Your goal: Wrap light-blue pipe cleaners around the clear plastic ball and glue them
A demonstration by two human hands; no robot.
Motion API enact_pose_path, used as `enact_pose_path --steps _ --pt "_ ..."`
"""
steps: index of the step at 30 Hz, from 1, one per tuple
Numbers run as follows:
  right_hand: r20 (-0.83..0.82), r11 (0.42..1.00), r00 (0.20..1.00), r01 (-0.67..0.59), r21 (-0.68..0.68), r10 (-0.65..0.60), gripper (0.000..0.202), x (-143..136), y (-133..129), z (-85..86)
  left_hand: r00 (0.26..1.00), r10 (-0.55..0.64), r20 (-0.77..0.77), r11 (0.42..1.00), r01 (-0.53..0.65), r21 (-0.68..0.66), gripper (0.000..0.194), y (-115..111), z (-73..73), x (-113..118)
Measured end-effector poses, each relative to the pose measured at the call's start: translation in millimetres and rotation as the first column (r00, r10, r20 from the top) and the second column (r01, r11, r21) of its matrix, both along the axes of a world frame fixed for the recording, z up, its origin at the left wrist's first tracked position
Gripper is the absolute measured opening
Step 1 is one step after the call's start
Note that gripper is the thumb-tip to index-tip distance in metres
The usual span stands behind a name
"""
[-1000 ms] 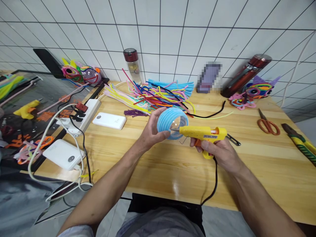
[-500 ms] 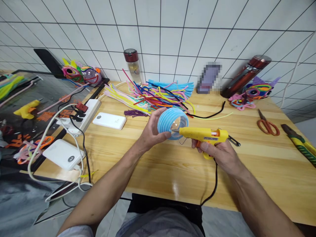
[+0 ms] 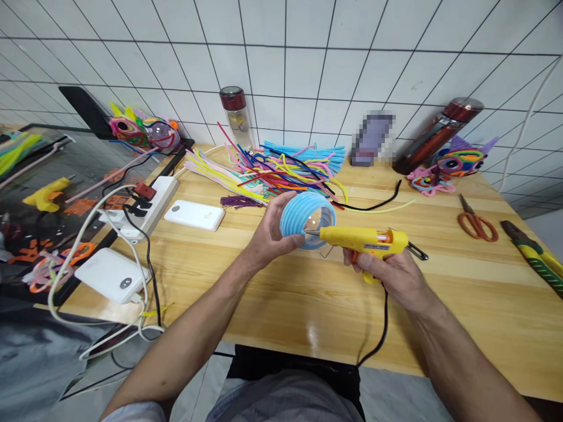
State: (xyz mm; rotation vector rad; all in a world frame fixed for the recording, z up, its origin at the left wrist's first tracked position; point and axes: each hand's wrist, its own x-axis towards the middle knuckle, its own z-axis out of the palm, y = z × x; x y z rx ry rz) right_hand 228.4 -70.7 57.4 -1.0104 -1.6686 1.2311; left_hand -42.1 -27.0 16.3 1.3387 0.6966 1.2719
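My left hand [image 3: 273, 231] is closed round the left side of a clear plastic cup-like piece [image 3: 326, 218] wound with light-blue pipe cleaners [image 3: 295, 218]. Its open end faces right, and the thumb presses near the lower edge. A yellow glue gun [image 3: 360, 237] is gripped in my right hand [image 3: 387, 271], fingers round its handle by the trigger. The nozzle points left and meets the edge of the blue winding close to my left thumb; I cannot see any glue there. A black cord runs down from the gun's handle.
Behind lies a pile of coloured pipe cleaners [image 3: 281, 173]. Scissors [image 3: 477, 221] and green-yellow pliers [image 3: 534, 252] are at right, a red thermos [image 3: 440, 135] at back. Power banks [image 3: 193, 215], a power strip [image 3: 153, 208] and loose cables sit left, beside a dark mat with another glue gun [image 3: 46, 195].
Almost nothing differs. Both hands, the wrapped piece and the glue gun stay in place, with only a very slight shift of the gun and the camera view.
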Motion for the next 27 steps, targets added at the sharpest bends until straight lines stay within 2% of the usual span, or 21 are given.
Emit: enact_pose_path --steps 12,27 --pt "-0.033 1.000 0.999 0.000 -0.019 -0.001 0.040 -1.7 -0.7 2.1 1.000 0.001 -0.005 1.000 -0.001 -0.003 0.096 -0.1 -0.5 -0.5" --pt "0.008 1.000 1.000 0.010 -0.012 -0.010 0.045 -0.1 -0.4 -0.5 1.000 0.002 -0.020 1.000 -0.002 0.001 0.098 -0.2 -0.4 -1.2"
